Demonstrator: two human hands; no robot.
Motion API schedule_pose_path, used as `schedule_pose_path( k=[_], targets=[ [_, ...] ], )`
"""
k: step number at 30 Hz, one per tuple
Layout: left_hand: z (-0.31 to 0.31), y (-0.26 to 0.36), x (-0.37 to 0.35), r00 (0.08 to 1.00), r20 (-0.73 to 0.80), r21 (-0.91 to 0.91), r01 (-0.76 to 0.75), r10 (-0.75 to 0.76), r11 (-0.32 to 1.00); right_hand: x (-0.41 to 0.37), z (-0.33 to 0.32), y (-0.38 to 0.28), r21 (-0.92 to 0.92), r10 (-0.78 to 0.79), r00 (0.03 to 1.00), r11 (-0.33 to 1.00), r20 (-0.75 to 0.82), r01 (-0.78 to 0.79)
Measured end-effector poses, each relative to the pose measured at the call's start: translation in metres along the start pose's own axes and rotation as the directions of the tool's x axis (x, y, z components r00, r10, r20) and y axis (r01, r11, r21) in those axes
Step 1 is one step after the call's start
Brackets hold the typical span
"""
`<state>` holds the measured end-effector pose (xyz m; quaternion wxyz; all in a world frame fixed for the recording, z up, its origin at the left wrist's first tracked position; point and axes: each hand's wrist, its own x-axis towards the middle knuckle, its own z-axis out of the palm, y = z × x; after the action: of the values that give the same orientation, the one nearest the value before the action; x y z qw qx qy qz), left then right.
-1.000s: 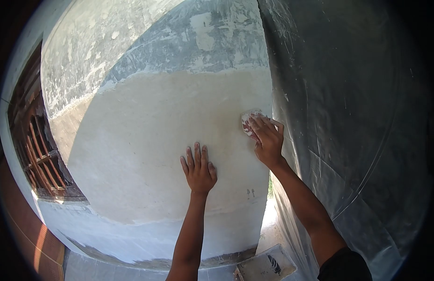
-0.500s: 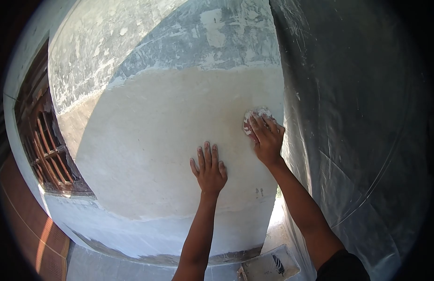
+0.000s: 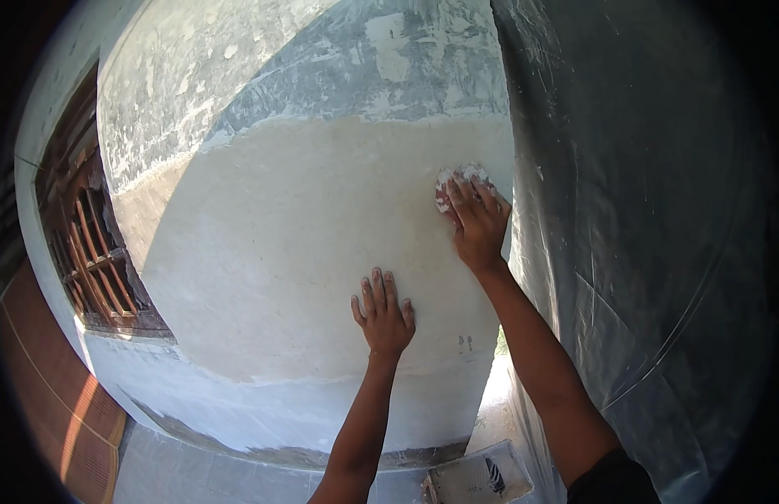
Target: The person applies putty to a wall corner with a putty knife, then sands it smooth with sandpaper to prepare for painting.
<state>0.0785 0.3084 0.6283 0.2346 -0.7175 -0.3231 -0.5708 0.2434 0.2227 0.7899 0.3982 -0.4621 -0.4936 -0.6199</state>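
My right hand (image 3: 480,225) presses a red pad caked with white powder (image 3: 443,191) against the plastered wall (image 3: 272,252), near its right edge. The fingers lie over the pad and cover much of it, so its exact kind is hard to make out. Lower and to the left, my left hand (image 3: 386,319) rests flat on the smooth beige band of the wall, fingers spread and whitish at the tips. Nothing is in it. Above the band, the wall is rough grey with white patches (image 3: 388,46).
A dark plastic sheet (image 3: 641,218) hangs along the right. On the left are a wooden barred window (image 3: 95,252) and a brown woven mat (image 3: 49,378). Below stands a shallow rectangular container (image 3: 517,483) on the grey floor (image 3: 196,470).
My right hand and the pad have moved slightly up the wall. My left hand sits a little lower and further right in view. The camera view has shifted slightly.
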Motion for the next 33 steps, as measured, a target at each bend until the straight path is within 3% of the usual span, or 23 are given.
schedule_pose_path(
  k=[8, 12, 16, 17, 18, 19, 20, 21, 22, 24, 25, 28, 29, 30, 31, 33],
  targets=[
    [-0.016, 0.007, -0.047, 0.991, 0.133, -0.032, 0.015, -0.011, 0.999, -0.089, -0.041, -0.021, 0.060, 0.067, 0.980, 0.995, 0.188, -0.079],
    [-0.029, 0.014, -0.108, 0.967, 0.252, -0.023, 0.052, -0.044, 0.998, -0.163, -0.069, -0.033, 0.102, 0.111, 0.941, 0.983, 0.318, -0.151],
    [-0.055, 0.022, -0.207, 0.751, 0.659, -0.048, 0.085, -0.033, 0.995, -0.273, -0.114, -0.055, 0.094, 0.147, 0.827, 0.968, 0.543, -0.234],
    [-0.058, 0.020, -0.242, 0.575, 0.817, -0.015, 0.087, -0.038, 0.996, -0.301, -0.130, -0.063, 0.092, 0.161, 0.770, 0.957, 0.617, -0.274],
    [-0.052, 0.015, -0.294, 0.364, 0.930, 0.006, 0.110, -0.046, 0.994, -0.331, -0.151, -0.071, 0.059, 0.181, 0.601, 0.932, 0.778, -0.357],
    [-0.051, 0.011, -0.341, 0.009, 0.998, 0.067, 0.178, -0.070, 0.982, -0.348, -0.174, -0.075, -0.057, 0.163, 0.137, 0.820, 0.977, -0.570],
    [-0.059, 0.010, -0.381, -0.291, 0.956, 0.100, 0.190, -0.042, 0.977, -0.397, -0.196, -0.087, -0.146, 0.176, 0.004, 0.829, 0.984, -0.539],
    [-0.073, 0.012, -0.423, -0.471, 0.881, 0.108, 0.111, -0.043, 0.988, -0.443, -0.224, -0.086, -0.309, 0.137, -0.326, 0.765, 0.935, -0.565],
    [-0.097, 0.021, -0.450, -0.506, 0.861, 0.117, 0.098, -0.052, 0.988, -0.497, -0.255, -0.090, -0.322, 0.119, -0.406, 0.817, 0.906, -0.478],
    [-0.119, 0.032, -0.474, -0.569, 0.821, 0.122, 0.082, -0.054, 0.989, -0.528, -0.322, -0.100, -0.355, 0.106, -0.516, 0.838, 0.850, -0.413],
    [-0.127, 0.038, -0.486, -0.549, 0.835, 0.113, 0.143, -0.016, 0.983, -0.536, -0.335, -0.103, -0.370, 0.091, -0.558, 0.833, 0.825, -0.412],
    [-0.165, 0.059, -0.533, -0.503, 0.864, 0.107, 0.219, 0.018, 0.970, -0.562, -0.397, -0.115, -0.485, 0.122, -0.642, 0.763, 0.757, -0.427],
    [-0.166, 0.070, -0.527, -0.576, 0.817, 0.144, 0.219, 0.009, 0.965, -0.561, -0.400, -0.115, -0.526, 0.150, -0.657, 0.739, 0.739, -0.422],
    [-0.166, 0.079, -0.530, -0.567, 0.824, 0.155, 0.232, 0.004, 0.960, -0.571, -0.410, -0.116, -0.555, 0.189, -0.620, 0.685, 0.761, -0.472],
    [-0.166, 0.087, -0.537, -0.519, 0.855, 0.153, 0.276, 0.013, 0.949, -0.567, -0.410, -0.116, -0.647, 0.247, -0.648, 0.575, 0.721, -0.500],
    [-0.157, 0.103, -0.558, -0.416, 0.909, 0.147, 0.349, 0.012, 0.926, -0.572, -0.406, -0.114, -0.703, 0.303, -0.664, 0.516, 0.684, -0.489]
  ],
)
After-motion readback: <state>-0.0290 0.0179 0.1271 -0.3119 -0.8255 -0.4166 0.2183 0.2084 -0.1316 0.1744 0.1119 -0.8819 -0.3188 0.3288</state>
